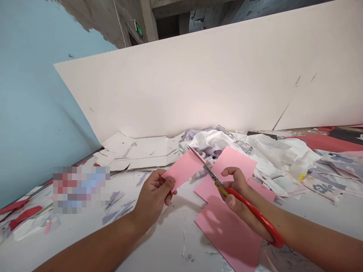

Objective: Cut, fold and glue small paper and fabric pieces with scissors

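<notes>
Observation, head view. The left hand [152, 200] pinches a small rectangular pink paper piece [181, 169] by its lower corner, and the left fingers [169, 184] are narrow and closed on it, thumb on top. The right hand [235, 189] grips red-handled steel scissors [211, 170], and the right fingers [227, 173] are curled tight around the red loop handles. The blades are nearly closed and point up and to the left, lying along the right edge of the held piece. Whether paper sits between them cannot be told from this angle.

Progress, as far as the sheets show: the pink paper is already in several separate pieces. A large pink paper sheet [227, 238] lies flat on the white worktop [161, 249] below the right hand, uncut across its visible face, and a second pink paper sheet [234, 162] lies behind the blades. No finished shape can be identified among them. Thin white and grey paper scraps [116, 211] lie scattered on the worktop.

Surroundings: a heap of crumpled white paper [218, 142] and folded white card offcuts [136, 151] lie along the far edge, in front of a leaning white board [170, 87]. A red paper sheet [326, 142] and printed paper offcuts [323, 188] lie to the right. (A pixelated block [81, 190] on the left of the worktop hides whatever lies there.)
</notes>
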`<state>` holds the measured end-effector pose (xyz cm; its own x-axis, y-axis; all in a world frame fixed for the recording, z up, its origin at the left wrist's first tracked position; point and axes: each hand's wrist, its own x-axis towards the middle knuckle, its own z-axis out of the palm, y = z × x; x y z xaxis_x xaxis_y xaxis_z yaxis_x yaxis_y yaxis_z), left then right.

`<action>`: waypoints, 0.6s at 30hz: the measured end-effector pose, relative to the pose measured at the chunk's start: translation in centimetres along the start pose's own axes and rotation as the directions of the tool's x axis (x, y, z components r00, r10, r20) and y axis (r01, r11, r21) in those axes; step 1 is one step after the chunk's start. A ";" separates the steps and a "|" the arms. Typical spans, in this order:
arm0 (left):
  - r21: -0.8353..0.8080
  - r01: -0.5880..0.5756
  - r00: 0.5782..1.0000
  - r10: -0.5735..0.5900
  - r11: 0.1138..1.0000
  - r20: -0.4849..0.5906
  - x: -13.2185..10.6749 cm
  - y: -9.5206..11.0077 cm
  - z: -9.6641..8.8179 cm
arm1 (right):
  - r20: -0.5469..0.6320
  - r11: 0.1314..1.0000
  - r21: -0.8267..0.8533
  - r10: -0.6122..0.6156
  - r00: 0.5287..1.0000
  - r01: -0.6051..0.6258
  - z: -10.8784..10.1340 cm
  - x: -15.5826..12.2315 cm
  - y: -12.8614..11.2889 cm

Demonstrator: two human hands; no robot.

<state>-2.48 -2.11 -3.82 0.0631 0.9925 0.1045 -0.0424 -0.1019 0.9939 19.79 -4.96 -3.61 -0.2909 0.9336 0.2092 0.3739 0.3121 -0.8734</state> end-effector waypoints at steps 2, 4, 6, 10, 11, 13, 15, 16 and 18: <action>0.000 0.007 1.000 -0.007 1.000 0.001 0.1 0.0 0.0 | 0.013 0.999 0.028 -0.037 0.999 0.037 0.0 0.2 0.4; 0.005 0.008 1.000 -0.008 1.000 0.000 0.1 -0.1 0.0 | 0.031 0.996 0.064 -0.062 0.998 0.060 -0.1 0.3 0.6; 0.005 0.008 1.000 -0.008 1.000 -0.014 0.0 -0.1 0.0 | 0.031 0.994 0.084 -0.076 0.997 0.073 -0.1 0.3 0.7; -0.027 0.006 1.000 -0.007 1.000 -0.021 0.0 -0.1 0.0 | 0.018 0.998 0.050 -0.035 0.999 0.035 -0.2 0.0 -0.1; -0.035 0.004 1.000 -0.004 0.999 -0.019 0.0 -0.1 0.0 | 0.036 1.000 0.028 0.000 0.999 -0.001 -0.2 -0.1 -0.3; -0.040 -0.007 1.000 0.006 0.999 -0.020 0.0 -0.2 0.0 | 0.100 0.995 0.012 0.097 0.990 -0.099 -0.2 -0.1 -0.6; -0.031 -0.012 1.000 0.011 0.999 -0.017 0.1 -0.2 -0.1 | 0.146 0.982 0.035 0.179 0.973 -0.186 -0.1 -0.1 -0.6; -0.028 -0.013 1.000 0.012 1.000 -0.016 0.1 -0.2 -0.1 | 0.164 0.976 0.054 0.201 0.966 -0.213 0.0 -0.1 -0.5; -0.027 -0.012 1.000 0.012 1.000 -0.021 0.1 -0.2 -0.1 | 0.175 0.976 0.079 0.188 0.967 -0.204 0.0 0.0 -0.3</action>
<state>-2.54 -1.95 -4.04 0.0412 0.9925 0.1154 -0.0697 -0.1124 0.9912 19.68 -5.06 -3.29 -0.3646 0.9304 -0.0389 0.3547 0.1001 -0.9296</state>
